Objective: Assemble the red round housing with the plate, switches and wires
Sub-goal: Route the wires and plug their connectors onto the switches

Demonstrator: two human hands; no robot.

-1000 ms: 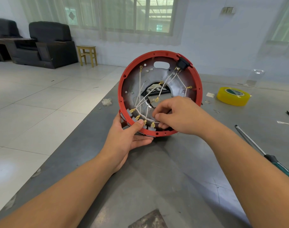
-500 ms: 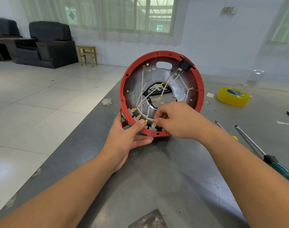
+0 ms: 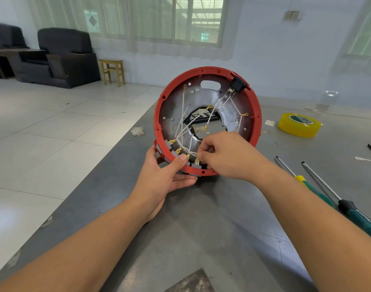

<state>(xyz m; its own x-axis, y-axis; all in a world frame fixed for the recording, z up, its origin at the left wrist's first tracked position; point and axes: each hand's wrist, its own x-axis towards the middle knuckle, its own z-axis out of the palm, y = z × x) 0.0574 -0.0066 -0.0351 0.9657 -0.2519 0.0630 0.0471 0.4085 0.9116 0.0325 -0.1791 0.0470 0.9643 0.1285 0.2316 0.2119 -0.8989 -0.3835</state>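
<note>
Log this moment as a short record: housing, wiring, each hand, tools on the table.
housing: red round housing held on edge above the grey table, open side facing the camera
plate: metal plate inside
wiring: white wires with brass terminals
left hand: left hand grips the lower rim
right hand: right hand pinches a wire near the lower switches
tools: two screwdrivers, yellow tape roll

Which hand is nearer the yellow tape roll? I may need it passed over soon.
Right. The right hand pinches wires inside the red housing, on the side facing the yellow tape roll. The left hand holds the housing's lower rim, farther from the roll.
</note>
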